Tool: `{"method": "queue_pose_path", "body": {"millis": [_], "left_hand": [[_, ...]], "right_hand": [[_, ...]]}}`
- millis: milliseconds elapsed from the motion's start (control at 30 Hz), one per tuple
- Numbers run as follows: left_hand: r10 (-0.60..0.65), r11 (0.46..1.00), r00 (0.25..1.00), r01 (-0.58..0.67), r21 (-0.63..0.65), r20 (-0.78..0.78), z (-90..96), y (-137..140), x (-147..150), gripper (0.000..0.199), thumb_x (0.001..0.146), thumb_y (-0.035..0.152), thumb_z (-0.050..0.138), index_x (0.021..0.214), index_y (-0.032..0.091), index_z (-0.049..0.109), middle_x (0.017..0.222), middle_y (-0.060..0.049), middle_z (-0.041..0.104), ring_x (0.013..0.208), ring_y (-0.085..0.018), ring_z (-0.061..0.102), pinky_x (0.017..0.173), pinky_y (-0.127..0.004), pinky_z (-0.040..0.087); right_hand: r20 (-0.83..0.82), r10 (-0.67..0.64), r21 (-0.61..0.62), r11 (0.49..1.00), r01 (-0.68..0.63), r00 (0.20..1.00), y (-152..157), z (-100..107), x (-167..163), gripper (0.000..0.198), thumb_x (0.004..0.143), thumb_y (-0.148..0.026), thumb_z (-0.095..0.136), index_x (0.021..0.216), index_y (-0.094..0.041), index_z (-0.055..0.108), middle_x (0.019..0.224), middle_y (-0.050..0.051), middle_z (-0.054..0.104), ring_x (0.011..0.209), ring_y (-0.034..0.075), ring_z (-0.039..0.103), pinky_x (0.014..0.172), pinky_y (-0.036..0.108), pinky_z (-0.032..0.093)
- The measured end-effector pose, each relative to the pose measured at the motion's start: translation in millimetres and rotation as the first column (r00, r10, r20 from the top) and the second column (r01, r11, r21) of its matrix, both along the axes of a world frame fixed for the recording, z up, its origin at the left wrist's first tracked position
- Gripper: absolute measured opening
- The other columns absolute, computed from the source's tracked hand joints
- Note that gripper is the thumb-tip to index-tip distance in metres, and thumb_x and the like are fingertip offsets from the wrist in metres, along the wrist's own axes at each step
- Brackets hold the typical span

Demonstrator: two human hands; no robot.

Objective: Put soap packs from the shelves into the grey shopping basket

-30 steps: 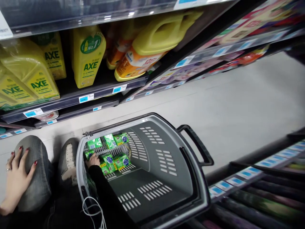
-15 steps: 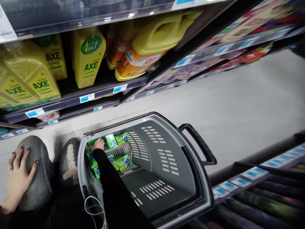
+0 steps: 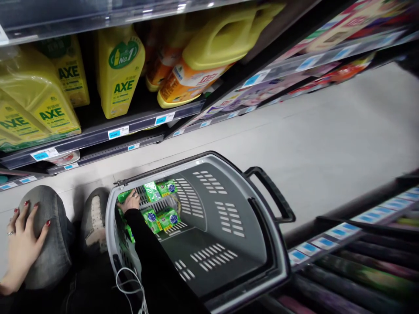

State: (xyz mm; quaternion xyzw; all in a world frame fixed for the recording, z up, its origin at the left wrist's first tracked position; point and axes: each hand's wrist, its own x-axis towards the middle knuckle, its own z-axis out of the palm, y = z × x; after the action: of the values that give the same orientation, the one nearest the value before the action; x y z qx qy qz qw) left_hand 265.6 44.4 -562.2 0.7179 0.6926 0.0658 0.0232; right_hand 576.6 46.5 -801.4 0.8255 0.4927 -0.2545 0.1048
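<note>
My left hand (image 3: pixel 24 244) rests flat on my left knee (image 3: pixel 46 235), fingers spread and holding nothing. My right hand (image 3: pixel 131 201) reaches down into the grey shopping basket (image 3: pixel 225 257), at its near left end. Its fingers are curled on a green wrapped pack (image 3: pixel 123 196) there; the fingertips are partly hidden. Beside this hand, more green packs with blue oval labels lie on the basket floor, among them a front pack (image 3: pixel 170 219) and a back pack (image 3: pixel 166 187). My black sleeve (image 3: pixel 157 257) crosses the basket's near side.
Yellow AXE bottles (image 3: pixel 121 74) and a yellow-orange jug (image 3: pixel 196 65) stand on the shelf ahead. The basket's black handle (image 3: pixel 273 196) sticks out right. A white cable (image 3: pixel 131 283) hangs by the basket. Another shelf with price tags (image 3: pixel 324 243) runs along the lower right.
My right hand has shifted slightly left within the basket, uncovering more of the packs beside it. My left hand stays on the knee. The view has moved a little.
</note>
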Motion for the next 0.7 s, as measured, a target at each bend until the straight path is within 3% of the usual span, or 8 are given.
{"method": "queue_pose_path", "body": {"millis": [333,433,533,700], "left_hand": [[0.020,1.000,1.000,-0.020,-0.006,0.012,-2.3,0,1,0.064,0.094,0.053,0.036,0.142,0.011,0.045,0.152,-0.019,0.035,0.146,-0.036,0.021,0.118,-0.053,0.022],[0.022,1.000,1.000,-0.022,-0.008,0.004,-3.1,0,0,0.062,0.094,0.051,0.037,0.143,0.014,0.043,0.153,-0.018,0.033,0.146,-0.035,0.020,0.119,-0.053,0.022],[0.011,1.000,1.000,-0.011,-0.022,-0.003,-3.5,0,-2,0.062,0.094,0.051,0.037,0.143,0.013,0.043,0.153,-0.018,0.033,0.146,-0.036,0.021,0.119,-0.053,0.022],[0.007,1.000,1.000,-0.007,-0.010,0.009,-2.8,-1,-2,0.061,0.094,0.050,0.037,0.144,0.016,0.041,0.154,-0.016,0.033,0.146,-0.035,0.021,0.119,-0.052,0.021]], "right_hand": [[-0.021,0.050,-0.014,0.999,-0.051,0.999,-4,9,-2,0.115,0.071,-0.056,0.071,0.148,0.012,0.019,0.137,0.035,0.042,0.118,0.040,0.045,0.098,0.044,0.036],[-0.023,0.076,0.002,0.997,-0.076,0.997,0,12,29,0.093,0.084,-0.060,0.056,0.149,0.001,0.028,0.142,0.029,0.043,0.122,0.037,0.045,0.102,0.045,0.033],[0.073,-0.012,0.000,1.000,0.012,0.997,6,11,78,0.071,0.096,-0.050,0.043,0.148,-0.002,0.031,0.144,0.027,0.040,0.131,0.036,0.040,0.106,0.048,0.030],[0.114,-0.017,-0.029,0.999,0.020,0.993,14,3,126,0.058,0.090,-0.040,0.062,0.139,-0.013,0.046,0.145,0.016,0.043,0.136,0.033,0.036,0.110,0.053,0.029]]}}
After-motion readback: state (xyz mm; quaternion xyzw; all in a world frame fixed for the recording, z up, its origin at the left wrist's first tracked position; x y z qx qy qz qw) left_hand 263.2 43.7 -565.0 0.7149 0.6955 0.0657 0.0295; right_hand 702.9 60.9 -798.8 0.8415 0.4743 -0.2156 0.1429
